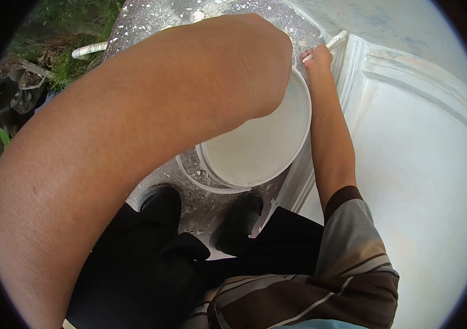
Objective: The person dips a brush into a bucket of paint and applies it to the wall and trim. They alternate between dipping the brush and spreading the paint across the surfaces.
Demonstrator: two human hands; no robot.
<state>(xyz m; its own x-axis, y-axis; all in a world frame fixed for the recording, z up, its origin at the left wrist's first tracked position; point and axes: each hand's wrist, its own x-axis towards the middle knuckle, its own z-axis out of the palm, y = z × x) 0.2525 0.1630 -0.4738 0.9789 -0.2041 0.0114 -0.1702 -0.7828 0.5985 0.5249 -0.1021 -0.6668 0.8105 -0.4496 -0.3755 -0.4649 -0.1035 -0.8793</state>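
Observation:
My right hand (319,57) is closed around a thin white stick-like tool (336,39), whose far end lies against the base of the white moulding (357,60). Just left of that forearm stands a round white bucket (306,129) with a pale, milky liquid (255,148) inside. A curved white band (211,188) loops around its near side. My left arm crosses close in front of the camera, over the bucket, and covers part of its opening. At the arm's far end my left hand (272,60) is bent away, with its fingers hidden.
White panelled wall (414,164) runs along the right side. The dark floor (162,178) is spattered with white, and my dark shoes (237,222) stand close to the bucket. A white tube (89,50) sticks out at upper left, beside green plants (74,66) and dark rubble.

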